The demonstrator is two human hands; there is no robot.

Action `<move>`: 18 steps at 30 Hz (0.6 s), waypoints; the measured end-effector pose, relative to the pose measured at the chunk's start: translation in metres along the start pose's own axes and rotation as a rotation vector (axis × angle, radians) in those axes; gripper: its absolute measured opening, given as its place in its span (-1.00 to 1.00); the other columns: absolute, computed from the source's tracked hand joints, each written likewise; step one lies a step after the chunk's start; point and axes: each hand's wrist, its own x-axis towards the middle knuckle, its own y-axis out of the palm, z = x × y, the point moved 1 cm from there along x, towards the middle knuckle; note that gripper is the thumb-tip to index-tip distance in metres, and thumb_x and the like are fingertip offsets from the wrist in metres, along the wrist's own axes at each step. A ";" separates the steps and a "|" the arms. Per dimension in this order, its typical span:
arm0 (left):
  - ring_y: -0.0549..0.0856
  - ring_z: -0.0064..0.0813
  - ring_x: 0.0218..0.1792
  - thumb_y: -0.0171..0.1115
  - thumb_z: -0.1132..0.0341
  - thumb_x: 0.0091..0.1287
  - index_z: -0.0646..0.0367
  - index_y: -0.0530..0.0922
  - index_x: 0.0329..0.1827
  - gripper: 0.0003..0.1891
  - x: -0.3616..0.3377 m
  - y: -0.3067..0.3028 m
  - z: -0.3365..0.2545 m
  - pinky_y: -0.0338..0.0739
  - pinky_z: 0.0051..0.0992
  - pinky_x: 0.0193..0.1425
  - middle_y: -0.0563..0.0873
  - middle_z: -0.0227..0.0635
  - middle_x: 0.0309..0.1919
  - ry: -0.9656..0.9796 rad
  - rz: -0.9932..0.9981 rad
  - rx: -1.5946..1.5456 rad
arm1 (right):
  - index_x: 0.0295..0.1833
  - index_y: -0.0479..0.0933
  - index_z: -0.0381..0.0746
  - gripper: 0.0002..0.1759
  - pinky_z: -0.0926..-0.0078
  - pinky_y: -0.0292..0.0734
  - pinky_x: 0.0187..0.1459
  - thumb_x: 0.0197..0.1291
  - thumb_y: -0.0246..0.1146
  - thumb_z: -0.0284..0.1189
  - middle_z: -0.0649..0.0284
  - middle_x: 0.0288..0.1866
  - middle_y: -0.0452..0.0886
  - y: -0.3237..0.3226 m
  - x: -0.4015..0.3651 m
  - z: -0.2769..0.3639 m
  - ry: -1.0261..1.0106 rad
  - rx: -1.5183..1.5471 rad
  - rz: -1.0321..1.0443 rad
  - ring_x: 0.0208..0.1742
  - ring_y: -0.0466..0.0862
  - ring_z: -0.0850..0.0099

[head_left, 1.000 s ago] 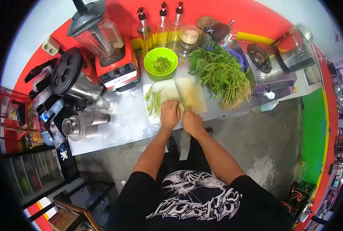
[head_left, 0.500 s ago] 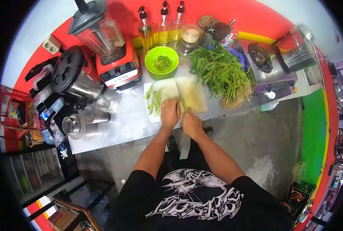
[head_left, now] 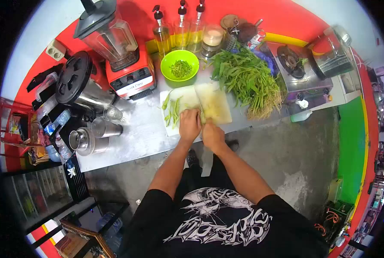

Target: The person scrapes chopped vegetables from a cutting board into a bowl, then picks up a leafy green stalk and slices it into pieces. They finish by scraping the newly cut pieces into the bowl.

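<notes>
My right hand (head_left: pixel 213 136) is wrapped round the handle of a knife (head_left: pixel 201 109), whose blade points away from me over the white cutting board (head_left: pixel 219 99). Close to its left, my left hand (head_left: pixel 190 124) is closed with fingertips bent down beside the blade; what it holds is hidden beneath the fingers. Long green pods (head_left: pixel 171 112) lie on the board's left part. Beyond the board, a lime-green bowl (head_left: pixel 170 77) holds chopped green pieces (head_left: pixel 181 69). A big bunch of leafy greens with roots (head_left: pixel 248 77) lies to the board's right.
On the left stand a red blender (head_left: pixel 131 79), a large steel container with black lid (head_left: pixel 74 79) and steel cups (head_left: pixel 100 128). Pump bottles (head_left: pixel 181 33) and a jar (head_left: pixel 212 41) line the wall. A gas stove (head_left: pixel 304 81) is at the right of the steel table (head_left: pixel 136 142).
Both hands have shifted very slightly, and the knife blade stands a little differently beside the left fingers. The whole view has moved a few pixels.
</notes>
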 end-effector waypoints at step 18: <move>0.62 -0.03 -0.13 0.32 0.48 0.30 0.20 0.67 -0.16 -0.90 0.003 -0.001 0.001 0.51 -0.15 0.03 0.70 -0.13 -0.26 -0.018 -0.009 -0.107 | 0.03 0.48 -0.40 -0.73 -0.11 0.64 0.01 0.36 0.09 -0.44 -0.23 -0.13 0.73 -0.007 0.000 0.001 -0.035 0.021 -0.026 -0.08 0.75 -0.20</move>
